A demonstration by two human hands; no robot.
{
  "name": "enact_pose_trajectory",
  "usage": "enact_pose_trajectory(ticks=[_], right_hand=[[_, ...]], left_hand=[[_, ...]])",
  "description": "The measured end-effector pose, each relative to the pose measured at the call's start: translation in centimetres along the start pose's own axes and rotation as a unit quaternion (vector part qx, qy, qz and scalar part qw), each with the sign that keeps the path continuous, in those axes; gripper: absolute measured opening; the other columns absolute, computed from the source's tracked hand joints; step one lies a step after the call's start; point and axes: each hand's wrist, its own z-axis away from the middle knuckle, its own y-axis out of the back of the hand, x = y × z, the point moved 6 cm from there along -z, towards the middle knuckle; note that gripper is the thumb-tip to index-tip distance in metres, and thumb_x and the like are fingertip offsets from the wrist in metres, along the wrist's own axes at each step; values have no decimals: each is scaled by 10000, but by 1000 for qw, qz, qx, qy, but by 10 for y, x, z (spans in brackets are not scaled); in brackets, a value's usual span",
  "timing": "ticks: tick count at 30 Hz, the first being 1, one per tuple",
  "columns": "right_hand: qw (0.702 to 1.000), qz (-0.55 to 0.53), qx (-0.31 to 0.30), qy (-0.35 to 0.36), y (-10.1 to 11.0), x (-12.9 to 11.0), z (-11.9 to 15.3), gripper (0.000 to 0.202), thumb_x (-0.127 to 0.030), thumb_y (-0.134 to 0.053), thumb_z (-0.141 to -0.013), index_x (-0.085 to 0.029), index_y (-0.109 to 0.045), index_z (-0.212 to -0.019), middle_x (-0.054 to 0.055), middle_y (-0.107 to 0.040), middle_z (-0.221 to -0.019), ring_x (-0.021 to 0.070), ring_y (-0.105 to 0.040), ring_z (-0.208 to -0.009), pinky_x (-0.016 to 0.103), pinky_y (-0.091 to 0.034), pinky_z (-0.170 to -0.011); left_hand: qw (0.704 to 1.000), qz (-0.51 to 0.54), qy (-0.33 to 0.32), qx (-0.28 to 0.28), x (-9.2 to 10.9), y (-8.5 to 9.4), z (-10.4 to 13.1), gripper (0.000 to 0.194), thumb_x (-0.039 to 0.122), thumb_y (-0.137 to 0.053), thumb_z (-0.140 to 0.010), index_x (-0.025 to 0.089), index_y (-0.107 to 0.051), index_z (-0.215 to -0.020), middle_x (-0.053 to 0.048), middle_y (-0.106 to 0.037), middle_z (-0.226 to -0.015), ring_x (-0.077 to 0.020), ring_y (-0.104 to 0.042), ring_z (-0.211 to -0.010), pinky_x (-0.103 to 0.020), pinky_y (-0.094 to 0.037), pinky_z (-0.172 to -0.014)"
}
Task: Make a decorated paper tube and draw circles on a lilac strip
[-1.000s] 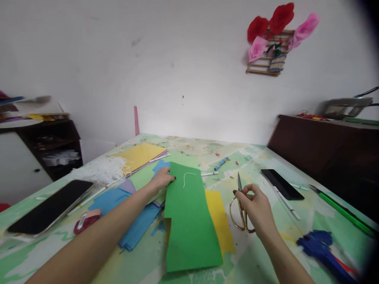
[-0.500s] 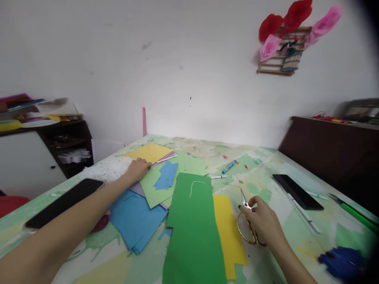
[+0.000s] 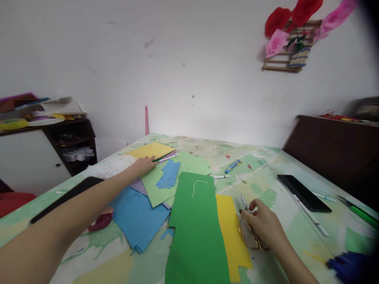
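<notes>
Right hand (image 3: 265,228) first: its fingers (image 3: 257,206) are curled shut around the gold handles of the scissors (image 3: 248,225), which lie on the desk (image 3: 260,173) with the closed blades pointing away from the person. Just left of those fingers sits a yellow sheet (image 3: 231,232), half tucked under the long green sheet (image 3: 195,232), and a short pale thread (image 3: 197,185) rests on the green near its far end.

Over to the left hand (image 3: 144,164): it is stretched far out, fingers flat and open, holding nothing, tips touching the edge of the yellow paper stack (image 3: 149,150) with a pen (image 3: 168,157) lying along that stack's near side. Just this side of those fingers are a light green sheet (image 3: 156,185) with a blue scrap (image 3: 168,177) on it, and a pile of blue sheets (image 3: 136,217) nearer the person. A dark phone (image 3: 66,193) lies under the left forearm's line.

Risks, as I judge them: the outstretched forearm hangs over the loose sheets and the phone, so a drag could sweep them out of place. The scissor tips sit near the yellow sheet's edge and could snag it.
</notes>
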Motion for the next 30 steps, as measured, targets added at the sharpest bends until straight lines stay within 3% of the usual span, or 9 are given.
enact_pose_trajectory(ticks=[5, 11, 18, 24, 27, 30], right_hand=[[1000, 7, -9, 1, -1, -2, 1, 117, -329, -468, -782, -232, -402, -777, 19, -633, -678, 213, -591, -674, 269, -336, -554], [999, 17, -35, -3, -2, -4, 3, 104, -327, -450, -795, -237, -404, -816, 6, -623, -628, 220, -589, -662, 277, -340, -548], [998, 37, -54, -2, -4, -4, 3, 122, -353, -446, -808, -234, -427, -826, 33, -651, -733, 238, -607, -751, 287, -359, -590], [997, 55, -58, 1, -6, -4, 1, 130, -367, -436, -814, -238, -423, -831, 25, -633, -714, 244, -609, -751, 286, -360, -581], [996, 63, -59, 2, -5, -6, 3, 118, -352, -437, -821, -236, -425, -834, 28, -630, -713, 243, -612, -757, 278, -358, -577], [996, 72, -56, 12, -5, -8, 3, 112, -343, -437, -828, -232, -427, -833, 35, -631, -719, 243, -615, -765, 270, -358, -577]], left_hand=[[999, -7, 38, -20, -16, -2, -1, 298, 320, -542, -894, 149, -545, -1138, -91, -556, -1161, -212, -577, -986, -412, -506, -819], [995, 18, 87, -36, -31, -6, 5, 371, 362, -534, -893, 158, -505, -1202, -102, -537, -1192, -226, -570, -1005, -432, -500, -830], [991, 97, 16, -87, -32, -16, 6, 341, 327, -539, -894, 172, -520, -1197, -100, -517, -1243, -236, -544, -1069, -457, -468, -891], [985, 122, -21, -117, -39, -12, 16, 392, 296, -591, -861, 174, -510, -1224, -105, -452, -1332, -278, -469, -1180, -513, -404, -962], [985, 130, -22, -114, -39, -6, 23, 342, 294, -589, -862, 161, -541, -1174, -99, -490, -1288, -263, -493, -1150, -494, -422, -945], [986, 129, 20, -105, -40, -2, 31, 287, 327, -559, -882, 151, -569, -1109, -91, -550, -1196, -235, -539, -1078, -462, -450, -910]])
